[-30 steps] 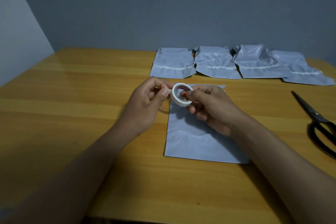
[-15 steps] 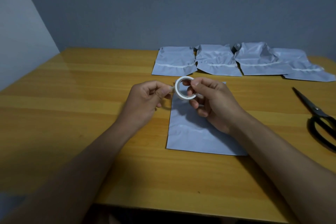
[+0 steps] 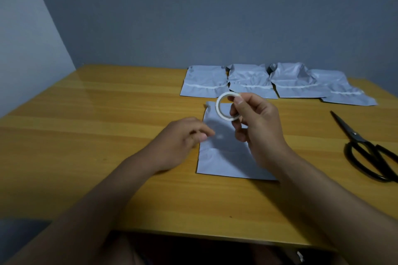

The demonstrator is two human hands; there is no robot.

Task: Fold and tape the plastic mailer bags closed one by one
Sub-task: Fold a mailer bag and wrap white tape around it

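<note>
Tape roll (image 3: pixel 227 106): a thin white ring held up above the far end of the bag, its open centre facing the camera.
Right hand (image 3: pixel 257 127): clamped on the tape roll, thumb on the upper right of the ring, a finger through its centre and another under its lower edge; the rest of the fingers curl below.
Left hand (image 3: pixel 183 140): just left of the bag's left edge, low over the surface, fingers curled in with the thumb tip against them; it looks blurred, and whether it pinches a tape end cannot be told. It is apart from the roll.
Bag (image 3: pixel 224 157): a grey plastic mailer lying flat on the surface in front of the person, long side running away from the camera, the far left corner slightly lifted; the right hand and wrist cover part of its right side.
Far bags (image 3: pixel 249 82): four grey mailers in a row along the back edge of the surface, each with a white strip across it, neighbours touching or overlapping.
Scissors (image 3: pixel 366 148): black-handled, lying on the right, blades pointing away, well apart from the bag.
Surface (image 3: pixel 107 125): glossy yellow wood.
</note>
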